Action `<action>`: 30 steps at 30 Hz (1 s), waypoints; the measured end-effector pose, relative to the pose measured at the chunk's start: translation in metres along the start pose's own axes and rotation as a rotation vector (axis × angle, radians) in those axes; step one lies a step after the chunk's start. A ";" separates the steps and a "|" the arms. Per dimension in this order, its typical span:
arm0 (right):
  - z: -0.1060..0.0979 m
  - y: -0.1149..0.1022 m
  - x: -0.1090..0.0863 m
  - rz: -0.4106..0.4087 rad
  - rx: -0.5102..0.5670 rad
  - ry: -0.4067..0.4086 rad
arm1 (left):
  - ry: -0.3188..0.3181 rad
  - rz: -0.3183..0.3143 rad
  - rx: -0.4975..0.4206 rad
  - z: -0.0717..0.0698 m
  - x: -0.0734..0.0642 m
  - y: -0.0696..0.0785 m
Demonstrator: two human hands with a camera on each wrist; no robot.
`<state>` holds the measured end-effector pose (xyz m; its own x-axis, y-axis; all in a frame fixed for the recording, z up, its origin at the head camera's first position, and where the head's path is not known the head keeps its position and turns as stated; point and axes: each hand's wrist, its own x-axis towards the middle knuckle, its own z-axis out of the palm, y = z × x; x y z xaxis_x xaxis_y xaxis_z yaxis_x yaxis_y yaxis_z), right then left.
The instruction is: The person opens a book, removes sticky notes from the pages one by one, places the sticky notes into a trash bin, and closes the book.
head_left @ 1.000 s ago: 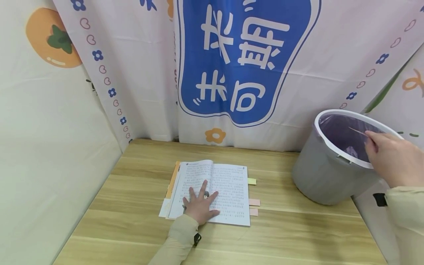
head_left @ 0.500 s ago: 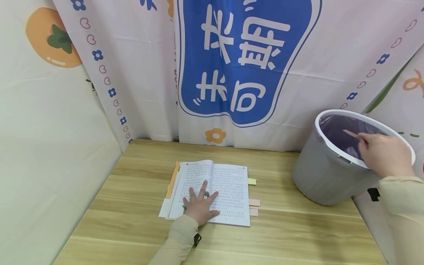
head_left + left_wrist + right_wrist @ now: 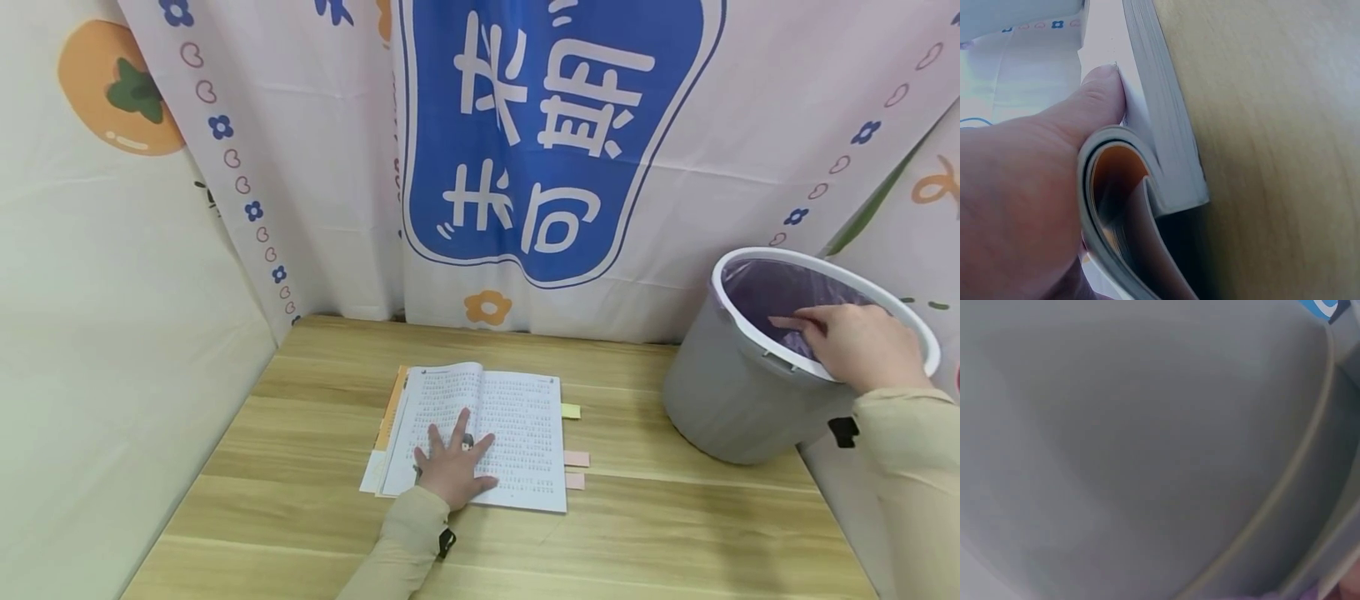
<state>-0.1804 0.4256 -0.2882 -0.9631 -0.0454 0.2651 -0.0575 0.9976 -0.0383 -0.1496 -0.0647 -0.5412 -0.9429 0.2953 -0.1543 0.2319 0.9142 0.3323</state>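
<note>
An open book (image 3: 517, 433) lies on the wooden table, its pages printed with small text. My left hand (image 3: 453, 475) rests on it with fingers spread, near the fold. In the left wrist view the thumb (image 3: 1100, 94) lies along the page beside the thick page edges (image 3: 1166, 112), and part of the book curls under the hand. My right hand (image 3: 862, 346) is over the mouth of a grey bin (image 3: 735, 400), pinching a small pink sticky tab (image 3: 783, 322). In the right wrist view the bin's wall (image 3: 1135, 437) fills most of the picture, hiding nearly all of the hand.
Yellow (image 3: 571, 411) and pink page tabs (image 3: 576, 458) stick out from the book's right edge. A purple liner (image 3: 772, 292) lines the bin under its white rim (image 3: 813, 258). Printed cloth (image 3: 337, 208) hangs behind the table (image 3: 300, 517).
My right hand has moved left and lower over the bin's mouth, and the pink sticky tab has gone down with it. The left hand and the book have stayed put.
</note>
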 end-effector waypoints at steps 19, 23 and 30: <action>0.008 0.007 0.002 0.076 0.014 0.025 | -0.006 -0.002 0.007 0.006 0.000 -0.001; 0.004 -0.004 -0.003 0.041 0.038 0.166 | -0.004 0.000 0.008 0.004 0.000 -0.001; 0.004 -0.056 -0.028 -0.072 0.143 0.607 | 0.000 -0.002 0.004 0.004 0.001 -0.002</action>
<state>-0.1514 0.3709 -0.2978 -0.6369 -0.0327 0.7703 -0.1915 0.9745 -0.1170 -0.1498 -0.0648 -0.5455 -0.9433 0.2937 -0.1549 0.2312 0.9158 0.3284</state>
